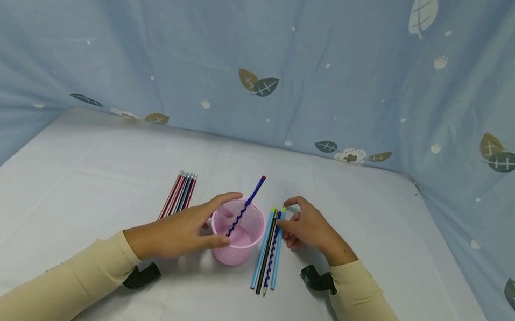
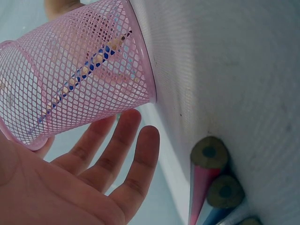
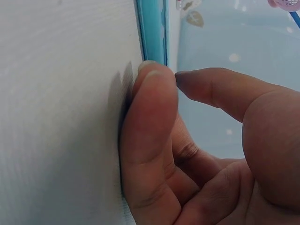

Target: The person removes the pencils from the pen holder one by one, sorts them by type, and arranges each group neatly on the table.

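Note:
A pink mesh pencil cup (image 1: 232, 255) stands upright on the table, a blue pencil with dark dimples (image 1: 253, 192) leaning inside it. My left hand (image 1: 185, 229) holds the cup at its rim, thumb at the near side and index finger at the far side; its other fingers (image 2: 147, 145) stretch beside the mesh. To the cup's right lie several pencils, among them a black one (image 1: 265, 259) and a dimpled blue one (image 1: 269, 265). My right hand (image 1: 309, 227) pinches the rightmost light blue pencil (image 3: 154, 30) near its yellow-green end, the thumb over its top and fingers curled alongside.
Red and dark striped pencils (image 1: 180, 191) lie in a row left of the cup, partly behind the left hand. The white tabletop (image 1: 115, 163) meets a blue patterned curtain (image 1: 326, 83) at the back and sides.

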Available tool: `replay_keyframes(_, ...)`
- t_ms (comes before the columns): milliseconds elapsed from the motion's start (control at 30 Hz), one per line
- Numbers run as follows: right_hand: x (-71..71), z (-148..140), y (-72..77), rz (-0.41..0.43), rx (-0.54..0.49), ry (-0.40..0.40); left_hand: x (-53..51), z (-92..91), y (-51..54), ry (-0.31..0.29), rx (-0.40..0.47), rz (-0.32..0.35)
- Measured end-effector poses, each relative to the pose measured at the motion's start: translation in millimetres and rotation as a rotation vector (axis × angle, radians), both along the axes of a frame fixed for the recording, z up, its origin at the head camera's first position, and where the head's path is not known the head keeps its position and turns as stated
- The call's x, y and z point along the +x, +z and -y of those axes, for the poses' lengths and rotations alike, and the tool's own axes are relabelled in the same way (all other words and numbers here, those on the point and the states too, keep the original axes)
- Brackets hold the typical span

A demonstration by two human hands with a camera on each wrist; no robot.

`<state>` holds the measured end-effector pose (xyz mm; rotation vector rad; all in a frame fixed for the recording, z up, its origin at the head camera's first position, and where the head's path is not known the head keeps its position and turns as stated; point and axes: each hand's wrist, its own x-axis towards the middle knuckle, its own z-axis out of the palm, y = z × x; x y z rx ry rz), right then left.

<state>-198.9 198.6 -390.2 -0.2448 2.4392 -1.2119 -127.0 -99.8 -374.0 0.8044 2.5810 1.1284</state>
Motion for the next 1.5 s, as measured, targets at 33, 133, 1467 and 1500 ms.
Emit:
replay_keyframes(33,-0.3,-0.2,-0.1,0.001,-0.002,0.003,0.0,0.1,-0.1,0.002,-0.001,0.003)
replay_keyframes(133,-1.2,-0.7,-0.4,-0.002,-0.002,0.010,-0.1,0.1,-0.2,0.004,0.003,0.009)
replay_keyframes(1467,39.2,37.7,33.2,-0.293,-0.318,0.006,-0.5,-0.2,3.1,-0.001,0.008,-0.003)
replay_keyframes(1500,39.8,38.2,33.0,-0.287,-0.317,0.008,-0.4,-0.3,3.3,-0.002,0.008,-0.002)
